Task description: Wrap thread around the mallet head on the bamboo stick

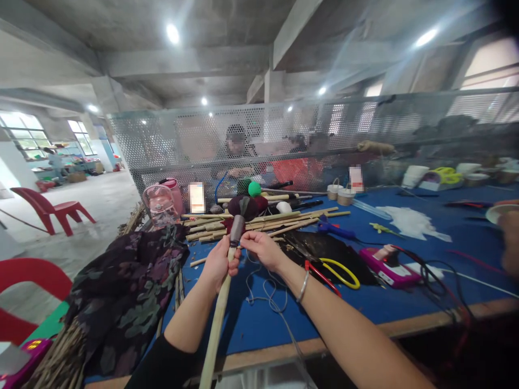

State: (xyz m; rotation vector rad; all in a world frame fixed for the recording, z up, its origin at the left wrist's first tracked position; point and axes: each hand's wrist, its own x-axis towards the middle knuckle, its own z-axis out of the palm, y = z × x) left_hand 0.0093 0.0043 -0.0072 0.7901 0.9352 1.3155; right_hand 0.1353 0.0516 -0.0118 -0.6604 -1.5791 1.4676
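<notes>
My left hand (219,262) is wrapped round a pale wooden stick (217,329) that slants up and away from me. A grey-brown wrapped sleeve (237,229) sits on the stick's upper part, with dark leaf-like pieces (244,207) above it. Right beside the sleeve's lower end, my right hand (261,247) pinches a thin grey cord; the pinched bit is mostly hidden by the fingers. Loops of this grey cord (270,294) lie on the blue tabletop below and trail over the front edge.
Several cut sticks (263,222) lie behind my hands. Yellow-and-red-handled scissors (338,272), a blue glue gun (334,229) and a magenta power strip (389,267) lie right. Dark patterned cloth (130,297) covers the left. A perforated metal screen (194,140) stands behind; a person's blurred hand (510,240) is far right.
</notes>
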